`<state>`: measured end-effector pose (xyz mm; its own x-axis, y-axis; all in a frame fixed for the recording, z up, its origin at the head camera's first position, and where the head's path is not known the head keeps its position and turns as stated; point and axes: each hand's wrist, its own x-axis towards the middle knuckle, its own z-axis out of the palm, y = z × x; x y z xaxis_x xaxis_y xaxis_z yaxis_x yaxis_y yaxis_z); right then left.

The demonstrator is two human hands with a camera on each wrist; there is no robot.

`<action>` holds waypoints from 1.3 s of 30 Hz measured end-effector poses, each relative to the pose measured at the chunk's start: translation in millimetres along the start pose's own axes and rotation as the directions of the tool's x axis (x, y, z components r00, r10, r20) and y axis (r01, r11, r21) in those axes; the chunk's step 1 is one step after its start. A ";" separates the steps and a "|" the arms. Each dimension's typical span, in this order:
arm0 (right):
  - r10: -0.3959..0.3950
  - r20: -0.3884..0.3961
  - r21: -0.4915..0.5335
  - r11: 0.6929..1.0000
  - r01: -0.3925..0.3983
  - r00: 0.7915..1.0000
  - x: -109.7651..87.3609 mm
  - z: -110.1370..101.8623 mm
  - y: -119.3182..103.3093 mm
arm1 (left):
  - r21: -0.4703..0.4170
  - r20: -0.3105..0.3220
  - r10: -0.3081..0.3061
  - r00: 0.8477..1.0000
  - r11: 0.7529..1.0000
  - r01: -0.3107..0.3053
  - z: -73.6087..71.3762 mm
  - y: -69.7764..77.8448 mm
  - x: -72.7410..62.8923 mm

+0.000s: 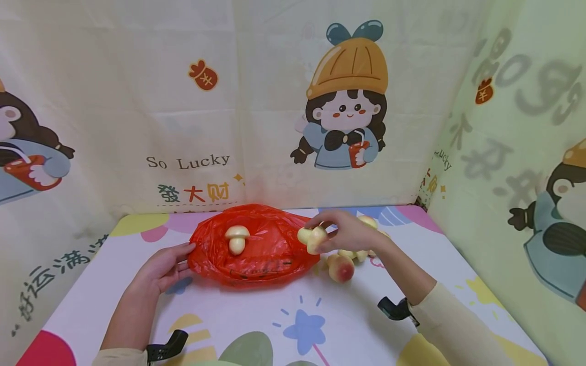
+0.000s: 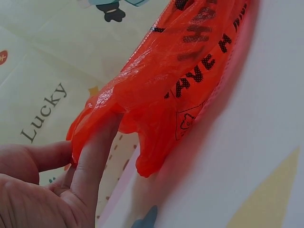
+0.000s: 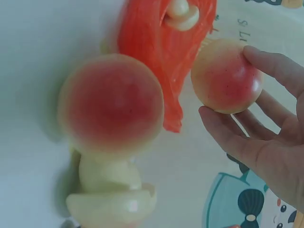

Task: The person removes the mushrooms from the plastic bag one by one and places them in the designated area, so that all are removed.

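A red plastic bag (image 1: 274, 244) lies on the table with its mouth spread wide, and one pale mushroom (image 1: 237, 239) rests on it. At the bag's left edge, my left hand (image 1: 162, 267) pinches the plastic between thumb and fingers; in the left wrist view the bag (image 2: 190, 71) hangs over one finger. My right hand (image 1: 350, 231) grips another mushroom (image 1: 313, 240) by its cap at the bag's right edge. In the right wrist view, this mushroom's cap (image 3: 227, 78) is reddish pink, held between thumb and fingertips.
To the right of the bag, several loose mushrooms lie in a group, among them a red-capped one (image 1: 341, 268) in front. In the right wrist view a pale mushroom (image 3: 111, 204) lies beside it. A patterned cloth backdrop (image 1: 270, 101) rises behind the table (image 1: 256, 315).
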<state>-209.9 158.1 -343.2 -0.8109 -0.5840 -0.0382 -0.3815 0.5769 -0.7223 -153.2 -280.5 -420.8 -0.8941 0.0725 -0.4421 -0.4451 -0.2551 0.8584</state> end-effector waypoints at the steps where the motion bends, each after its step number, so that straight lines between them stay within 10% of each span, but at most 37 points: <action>1: -0.001 -0.002 -0.005 1.000 0.001 1.000 -2.9 -1.2 0.4 | 0.001 0.000 0.000 1.000 1.000 0.000 0.3 0.3 -0.1; 25: -0.052 -0.003 -0.121 0.991 0.051 0.999 -59.3 -37.1 21.1 | -0.011 -0.001 -0.011 1.000 1.000 0.011 -2.4 0.8 -0.5; 39: 0.052 0.030 -0.163 0.986 -0.047 0.998 -84.4 -52.0 28.6 | 0.003 0.002 -0.009 1.000 1.000 0.009 -1.7 1.6 -1.4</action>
<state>-175.5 253.6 -324.8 -0.8159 -0.5700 -0.0970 -0.4102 0.6888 -0.5977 -152.5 -282.6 -419.2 -0.8902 0.0767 -0.4490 -0.4531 -0.2513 0.8553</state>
